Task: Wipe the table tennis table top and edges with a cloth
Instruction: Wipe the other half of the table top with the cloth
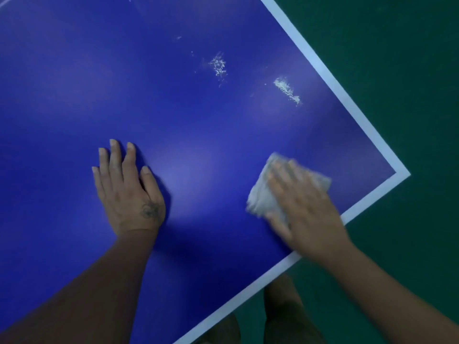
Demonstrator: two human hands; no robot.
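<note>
The blue table tennis table top (149, 83) fills most of the view, with its white border line (347, 103) running to a corner at the right. My right hand (305, 207) presses a pale crumpled cloth (260, 197) flat on the top near that corner; the hand and cloth are motion-blurred. My left hand (126, 189) rests flat on the top with fingers straight, left of the cloth. Two whitish smears lie beyond the cloth, one (218, 64) toward the middle and one (286, 90) close to the border.
Green floor (397, 70) lies beyond the table's right and near edges. My legs (280, 309) show below the near edge of the table.
</note>
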